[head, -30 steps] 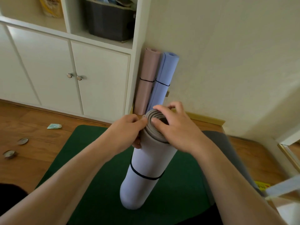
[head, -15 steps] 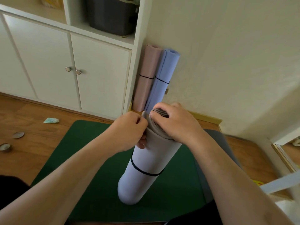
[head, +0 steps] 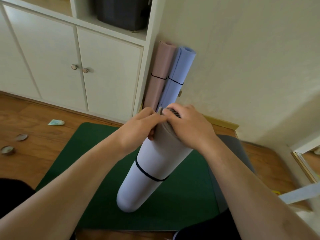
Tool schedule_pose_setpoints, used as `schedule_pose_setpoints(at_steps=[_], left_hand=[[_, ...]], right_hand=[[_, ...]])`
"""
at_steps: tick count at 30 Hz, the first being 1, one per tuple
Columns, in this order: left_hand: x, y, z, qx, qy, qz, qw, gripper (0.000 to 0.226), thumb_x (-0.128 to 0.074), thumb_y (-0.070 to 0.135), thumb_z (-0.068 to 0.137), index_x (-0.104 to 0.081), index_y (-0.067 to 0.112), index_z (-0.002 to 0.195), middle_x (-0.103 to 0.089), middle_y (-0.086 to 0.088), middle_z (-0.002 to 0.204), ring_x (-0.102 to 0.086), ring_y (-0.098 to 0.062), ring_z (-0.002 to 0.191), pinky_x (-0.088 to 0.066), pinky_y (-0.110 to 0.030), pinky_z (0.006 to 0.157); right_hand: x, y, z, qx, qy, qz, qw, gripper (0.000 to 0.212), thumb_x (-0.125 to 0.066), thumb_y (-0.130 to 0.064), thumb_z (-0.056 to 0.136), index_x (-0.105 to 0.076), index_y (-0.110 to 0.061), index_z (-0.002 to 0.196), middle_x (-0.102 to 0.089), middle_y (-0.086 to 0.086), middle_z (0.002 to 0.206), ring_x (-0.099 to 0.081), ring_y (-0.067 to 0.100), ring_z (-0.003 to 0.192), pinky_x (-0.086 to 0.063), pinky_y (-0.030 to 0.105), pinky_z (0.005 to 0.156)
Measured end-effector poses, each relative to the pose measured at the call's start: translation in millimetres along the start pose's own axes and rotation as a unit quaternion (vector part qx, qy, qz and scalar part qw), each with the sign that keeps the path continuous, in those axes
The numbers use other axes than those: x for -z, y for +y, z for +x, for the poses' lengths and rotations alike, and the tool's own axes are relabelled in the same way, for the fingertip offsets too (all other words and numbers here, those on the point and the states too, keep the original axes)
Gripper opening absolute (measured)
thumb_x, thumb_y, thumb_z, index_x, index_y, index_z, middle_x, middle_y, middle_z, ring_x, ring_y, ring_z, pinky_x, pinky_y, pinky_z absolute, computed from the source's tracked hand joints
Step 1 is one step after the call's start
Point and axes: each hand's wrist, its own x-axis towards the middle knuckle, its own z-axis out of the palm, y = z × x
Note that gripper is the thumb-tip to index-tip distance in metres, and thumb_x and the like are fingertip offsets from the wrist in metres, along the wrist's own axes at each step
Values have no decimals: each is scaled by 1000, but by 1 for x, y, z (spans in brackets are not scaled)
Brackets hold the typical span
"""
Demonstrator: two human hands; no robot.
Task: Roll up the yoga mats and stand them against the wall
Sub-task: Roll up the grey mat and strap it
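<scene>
On the wooden floor (head: pixel 34 153) lies a flat dark green mat (head: pixel 181 196). On it stands a rolled pale lilac foam yoga mat (head: pixel 152 163), tilted, banded by a black strap (head: pixel 149 175). The left hand (head: pixel 142 125) pinches its top edge; the right hand (head: pixel 188 127) curls over the top. Beyond, a rolled pink mat (head: pixel 160 73) and a rolled blue mat (head: pixel 179 75) lean against the cream wall (head: pixel 242 58).

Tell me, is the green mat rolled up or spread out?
Spread out. The green mat lies flat on the wooden floor, under the rolled lavender mat.
</scene>
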Motion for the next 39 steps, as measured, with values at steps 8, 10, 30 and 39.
schedule_pose_setpoints(at_steps=[8, 10, 30, 39], left_hand=[[-28, -23, -11, -86, 154, 287, 941, 124, -95, 60, 57, -21, 21, 148, -25, 9, 133, -35, -10, 125, -43, -24, 103], [-28, -24, -7, -82, 177, 265, 944, 133, -96, 62, 52, -19, 24, 153, -31, 7, 139, -44, -9, 121, -46, -24, 96], [-33, 29, 87, -265, 69, 142, 951, 96, -100, 37, 61, -42, 53, 136, -57, 26, 132, -56, -4, 127, -54, -28, 102], [-54, 60, 289, -222, -15, 247, 943, 88, -94, 44, 65, -45, 43, 139, -53, 15, 134, -49, -21, 131, -49, -46, 110]], right_hand=[[5, -2, -4, -28, -18, 239, 971, 48, -55, -50, 106, -56, -33, 151, -62, -20, 138, -56, 3, 130, -42, 36, 113], [1, -4, -7, -26, -23, 264, 964, 59, -60, -54, 97, -55, -33, 152, -61, -21, 137, -56, 1, 130, -42, 36, 115], [69, 29, 18, -2, 109, 86, 990, 89, -99, -44, 64, -46, -37, 135, -53, -9, 123, -55, 11, 108, -41, 18, 78], [103, 135, 168, -9, 187, 49, 981, 90, -98, -41, 66, -50, -25, 141, -55, 3, 129, -53, 18, 105, -36, 14, 69]])
